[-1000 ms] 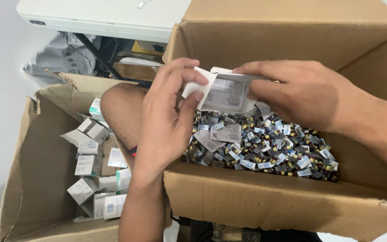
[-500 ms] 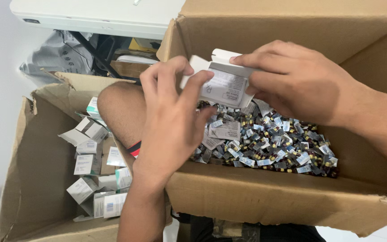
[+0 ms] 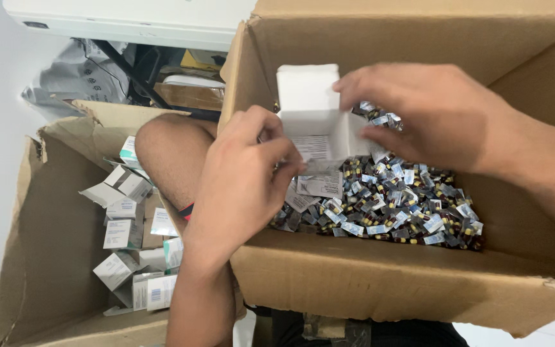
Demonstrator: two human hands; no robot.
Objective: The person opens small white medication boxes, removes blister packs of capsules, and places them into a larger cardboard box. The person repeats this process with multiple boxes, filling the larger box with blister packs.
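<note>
At nine o'clock a worn cardboard box (image 3: 52,257) is standing open, its torn flap (image 3: 36,148) leaning outward; emptied small white cartons (image 3: 123,225) are lying jumbled inside it, some flattened, some still gaping. Above it, at eleven o'clock, a grey plastic bag (image 3: 78,71) is slumping beside dark clutter under a white tabletop edge (image 3: 130,16). Between the two boxes a bare knee (image 3: 171,154) is pushing up, partly blocking the view of the first box's far corner.

Moving toward the centre, the left hand (image 3: 242,186) is reaching over the near wall of the large cardboard box (image 3: 380,283); its fingers are curling closed, pinching the lower edge of a small white carton (image 3: 313,115) and the folded paper leaflet (image 3: 319,183) hanging under it; the wrist and forearm are hiding part of the box's left corner.

The carton is being held upright above the box's interior, near twelve o'clock, with its top flap raised. At one to two o'clock the right hand (image 3: 431,115) is gripping the carton's right side, fingers half bent around it, thumb underneath; it is covering the carton's far edge. Below both hands, from five to three o'clock, a heap of blister strips (image 3: 393,205) holding dark red and yellow capsules is covering the box floor.
</note>
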